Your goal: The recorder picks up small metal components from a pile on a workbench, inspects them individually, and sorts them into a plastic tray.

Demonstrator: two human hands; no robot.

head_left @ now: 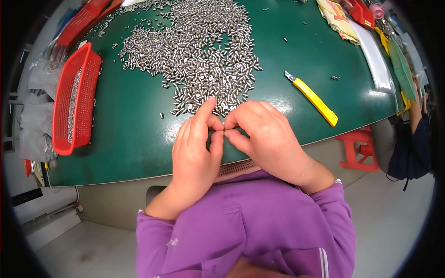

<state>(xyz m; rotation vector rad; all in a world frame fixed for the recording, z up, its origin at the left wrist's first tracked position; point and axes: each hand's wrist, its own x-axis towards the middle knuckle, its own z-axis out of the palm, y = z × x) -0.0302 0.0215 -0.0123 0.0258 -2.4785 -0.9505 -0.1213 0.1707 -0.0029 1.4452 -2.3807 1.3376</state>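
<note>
My left hand point(195, 143) and my right hand point(263, 133) meet fingertip to fingertip above the near edge of the green table point(134, 153). Both are closed in a pinch around something tiny between them, too small and too covered by the fingers to name. Just beyond the fingertips spreads a large heap of small silvery metal parts point(204, 60), pointed or rounded like little pins. A yellow utility knife point(317, 103) lies to the right of my right hand, its blade end pointing away from me.
A red perforated basket point(89, 99) with more metal parts stands at the left edge. Below my hands, a pinkish perforated basket point(236, 170) shows at the table edge. A red stool point(359, 150) and another person point(410, 143) are at the right, near clear plastic bags point(375, 60).
</note>
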